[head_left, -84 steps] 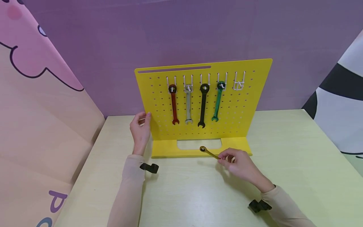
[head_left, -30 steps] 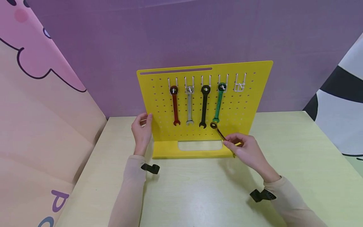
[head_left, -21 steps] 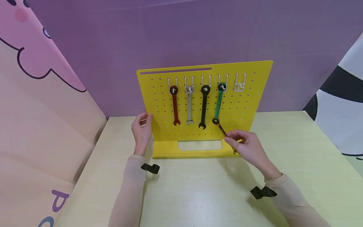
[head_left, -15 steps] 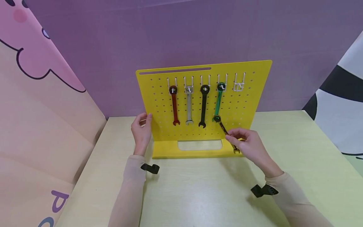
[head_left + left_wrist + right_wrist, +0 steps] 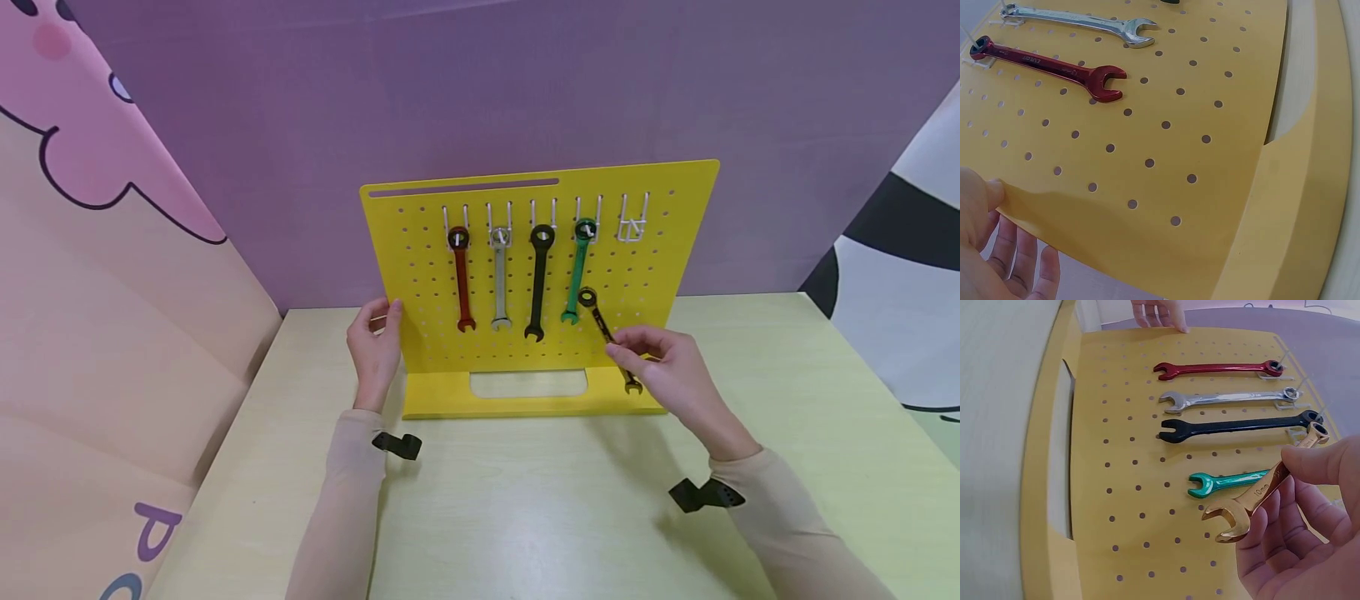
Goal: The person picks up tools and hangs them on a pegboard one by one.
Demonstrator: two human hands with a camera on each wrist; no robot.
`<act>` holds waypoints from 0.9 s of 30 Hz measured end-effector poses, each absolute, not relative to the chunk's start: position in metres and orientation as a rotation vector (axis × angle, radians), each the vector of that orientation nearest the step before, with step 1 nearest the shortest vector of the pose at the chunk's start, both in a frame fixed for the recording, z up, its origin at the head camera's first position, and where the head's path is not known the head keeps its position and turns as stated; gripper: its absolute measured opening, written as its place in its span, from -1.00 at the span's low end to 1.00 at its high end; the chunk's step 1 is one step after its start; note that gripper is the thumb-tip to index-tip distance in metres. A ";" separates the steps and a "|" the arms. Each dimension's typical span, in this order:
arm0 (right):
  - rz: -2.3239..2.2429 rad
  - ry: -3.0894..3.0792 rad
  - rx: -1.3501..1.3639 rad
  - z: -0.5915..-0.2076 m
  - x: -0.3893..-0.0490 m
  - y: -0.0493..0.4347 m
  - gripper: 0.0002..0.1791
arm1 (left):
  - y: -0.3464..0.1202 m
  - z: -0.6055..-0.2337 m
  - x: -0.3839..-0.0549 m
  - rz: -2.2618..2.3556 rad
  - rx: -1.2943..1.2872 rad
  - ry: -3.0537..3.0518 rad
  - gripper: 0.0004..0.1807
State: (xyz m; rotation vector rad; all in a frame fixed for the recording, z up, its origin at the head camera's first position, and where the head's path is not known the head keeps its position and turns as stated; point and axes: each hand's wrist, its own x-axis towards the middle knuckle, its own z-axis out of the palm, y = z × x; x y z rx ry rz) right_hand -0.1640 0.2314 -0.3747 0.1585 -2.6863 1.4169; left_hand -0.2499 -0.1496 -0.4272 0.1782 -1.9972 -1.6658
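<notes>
My right hand (image 5: 663, 367) pinches a gold combination wrench (image 5: 1254, 497) by its shaft between thumb and fingers. Its ring end points up and leftward, beside the lower end of the green wrench (image 5: 579, 271), and its open end points down. My left hand (image 5: 375, 354) holds the left edge of the yellow pegboard (image 5: 1147, 250), thumb on the front and fingers behind. Red (image 5: 462, 287), silver (image 5: 500, 283) and black (image 5: 537, 283) wrenches hang with the green one from white hooks. At the right, a white hook (image 5: 632, 227) bears nothing.
The pegboard stands on its yellow base (image 5: 442, 404), which has a cut-out slot, on a pale wooden table (image 5: 480, 500). Behind it rises a purple backdrop (image 5: 525, 83). Printed panels flank the table on both sides.
My right hand has raised the gold wrench from near the base toward the board's right side, turning it more upright. My left hand stays at the board's edge.
</notes>
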 end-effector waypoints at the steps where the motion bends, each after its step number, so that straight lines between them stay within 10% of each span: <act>1: 1.421 -2.678 0.160 -0.374 -0.164 0.232 -0.63 | -0.150 -0.427 -0.250 -1.666 0.179 -1.998 -0.65; 27: 1.591 -2.488 0.098 -0.348 -0.172 0.247 -0.73 | -0.150 -0.426 -0.247 -1.668 0.185 -2.003 -0.65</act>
